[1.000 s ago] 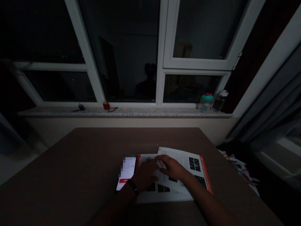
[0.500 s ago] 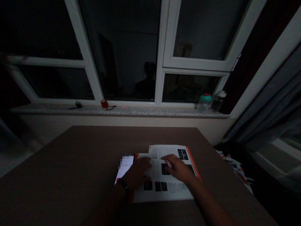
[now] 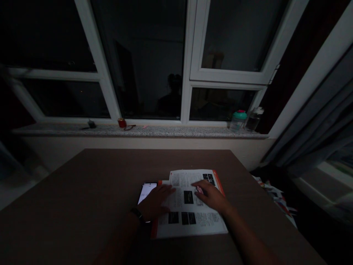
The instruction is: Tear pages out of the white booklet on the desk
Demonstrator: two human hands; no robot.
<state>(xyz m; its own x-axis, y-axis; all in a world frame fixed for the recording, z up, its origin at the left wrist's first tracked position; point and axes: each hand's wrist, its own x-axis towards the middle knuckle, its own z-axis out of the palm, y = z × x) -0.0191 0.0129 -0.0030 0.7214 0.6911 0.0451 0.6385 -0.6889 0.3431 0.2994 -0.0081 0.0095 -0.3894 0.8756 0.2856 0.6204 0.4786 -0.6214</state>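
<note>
A printed booklet [image 3: 179, 230] with text, dark pictures and orange edges lies on the table. Its upper sheet [image 3: 180, 178] sits at an offset from the part below. My left hand [image 3: 156, 200] rests on the booklet's left side, fingers stretched out flat, with a dark band on the wrist. Over the right part of the sheet, my right hand [image 3: 211, 195] has its fingers curled round a small pink object [image 3: 199, 190], mostly hidden, kind unclear. Its index fingertip points at the page. A lit phone [image 3: 146, 190] lies beside the left hand, partly covered by it.
The brown table [image 3: 110, 176] reaches to the wall below the window. On the granite sill [image 3: 171, 131] stand a red jar [image 3: 121, 123], a teal-lidded bottle [image 3: 238, 120] and a clear bottle [image 3: 253, 119]. Papers [image 3: 278, 198] are heaped beyond the table's right edge.
The upper sheet has shifted left, and its right orange edge has moved in with it. My left hand has slid slightly left over the phone; the right hand still grips the pink object.
</note>
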